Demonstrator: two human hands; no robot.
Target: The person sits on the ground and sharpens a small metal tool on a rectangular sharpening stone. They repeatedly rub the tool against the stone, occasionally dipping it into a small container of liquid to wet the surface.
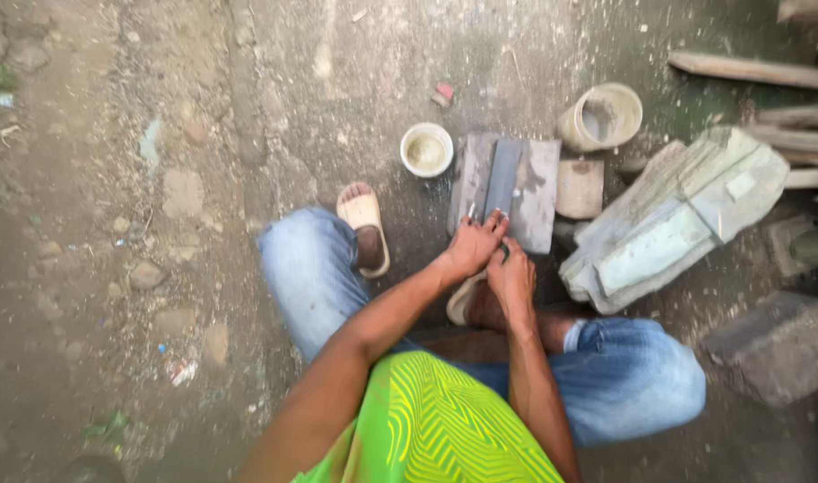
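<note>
Left hand presses fingertips flat on the long grey sharpening stone lying on a grey slab on the ground; right hand, grip closed over something unseen; stone judged heavy, rigid, gritty, best held by its long edges.

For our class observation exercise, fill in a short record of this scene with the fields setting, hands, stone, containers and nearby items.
setting: bare dirt and concrete ground, seen from above by a crouching person
hands: left hand and right hand close together at the near end of the stone
stone: long flat grey block on a wet slab
containers: small white cup; larger tipped pot
nearby items: stacked slabs, wooden planks, beige sandal
</note>
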